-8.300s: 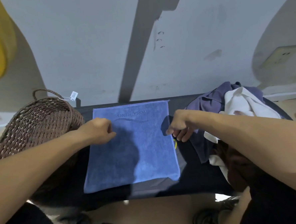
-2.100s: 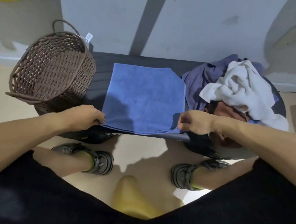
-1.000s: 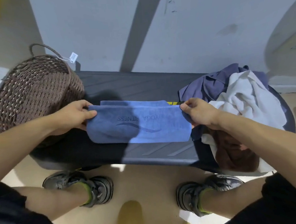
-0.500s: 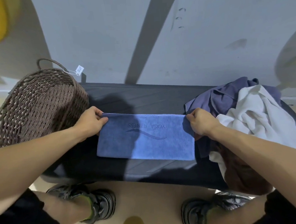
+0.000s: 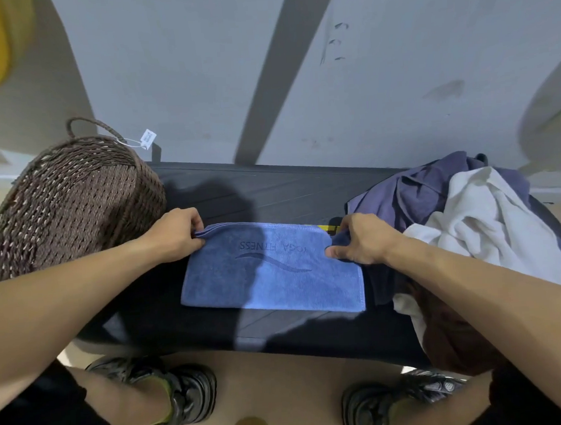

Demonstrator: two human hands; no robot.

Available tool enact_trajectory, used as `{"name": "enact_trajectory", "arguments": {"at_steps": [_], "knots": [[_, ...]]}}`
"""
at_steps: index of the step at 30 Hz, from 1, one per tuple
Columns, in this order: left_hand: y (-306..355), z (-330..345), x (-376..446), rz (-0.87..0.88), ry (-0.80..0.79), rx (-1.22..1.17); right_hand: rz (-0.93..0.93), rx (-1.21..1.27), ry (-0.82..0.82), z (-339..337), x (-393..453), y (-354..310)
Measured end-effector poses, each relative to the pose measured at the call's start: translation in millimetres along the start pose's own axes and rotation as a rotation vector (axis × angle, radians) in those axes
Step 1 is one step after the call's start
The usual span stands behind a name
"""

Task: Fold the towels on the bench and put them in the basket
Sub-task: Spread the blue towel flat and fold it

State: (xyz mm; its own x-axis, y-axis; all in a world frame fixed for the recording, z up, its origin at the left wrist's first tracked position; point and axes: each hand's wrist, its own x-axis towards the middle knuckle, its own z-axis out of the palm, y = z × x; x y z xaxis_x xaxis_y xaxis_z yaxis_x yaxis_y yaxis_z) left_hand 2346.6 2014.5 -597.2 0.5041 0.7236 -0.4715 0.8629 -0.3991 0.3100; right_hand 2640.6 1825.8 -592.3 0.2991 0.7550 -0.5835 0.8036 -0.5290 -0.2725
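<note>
Towel [image 5: 273, 272], blue and folded into a wide band, lies flat on the dark bench [image 5: 271, 190] with upside-down lettering on its top face. Its far left corner is pinched by the left hand [image 5: 175, 233], fingers curled over the stacked edges. Its far right corner is gripped by the right hand [image 5: 361, 240], thumb below and fingers curled around the bunched cloth. Both forearms reach in from the near side. Just left of the left hand stands the brown woven basket [image 5: 71, 202], tilted toward the camera, a white tag [image 5: 148, 138] hanging off its handle. Just right of the right hand sits a loose heap of cloth: a purple piece [image 5: 412, 194] at the back, a white towel [image 5: 489, 219] over it, something dark brown [image 5: 450, 333] at the bench's near edge. Below the bench, two dark shoes [image 5: 188, 395] stand on a tan floor [image 5: 282, 376].
</note>
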Motion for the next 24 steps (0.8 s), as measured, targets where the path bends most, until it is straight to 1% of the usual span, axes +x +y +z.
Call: {"name": "enact_trajectory", "arguments": {"at_steps": [2,4,7,9,13,16,18,20,24], "knots": [[0.3,-2.6,0.1,0.015,0.001,-0.053,-0.028,-0.004,-0.01,0.1,0.0,-0.7],[2.6,-5.4,-0.8,-0.013,-0.004,-0.183,-0.043,0.008,0.006,0.1,1.3,-1.0],[9.4,-12.5,-2.4,-0.048,-0.093,-0.34,-0.051,0.047,0.014,-0.9,1.7,-3.8],[14.6,-21.0,-4.7,0.002,-0.147,-0.331,-0.051,0.084,-0.004,-3.6,0.5,-5.6],[30.0,-36.6,-18.9,0.149,-0.14,-0.251,-0.111,0.057,-0.09,-9.5,-1.6,-8.4],[39.9,-36.9,-32.3,0.248,-0.228,-0.292,-0.221,0.137,-0.056,-8.1,-4.2,-12.1],[42.7,-35.0,-37.3,0.305,-0.256,-0.286,-0.274,0.18,-0.052,-8.7,-5.0,-14.4],[42.4,-34.7,-39.4,0.33,-0.259,-0.267,-0.3,0.2,-0.082,-9.5,-6.0,-16.7],[31.7,-43.2,-36.6,0.271,-0.293,-0.243,-0.344,0.36,-0.097,-9.4,-10.7,-22.0]]}}
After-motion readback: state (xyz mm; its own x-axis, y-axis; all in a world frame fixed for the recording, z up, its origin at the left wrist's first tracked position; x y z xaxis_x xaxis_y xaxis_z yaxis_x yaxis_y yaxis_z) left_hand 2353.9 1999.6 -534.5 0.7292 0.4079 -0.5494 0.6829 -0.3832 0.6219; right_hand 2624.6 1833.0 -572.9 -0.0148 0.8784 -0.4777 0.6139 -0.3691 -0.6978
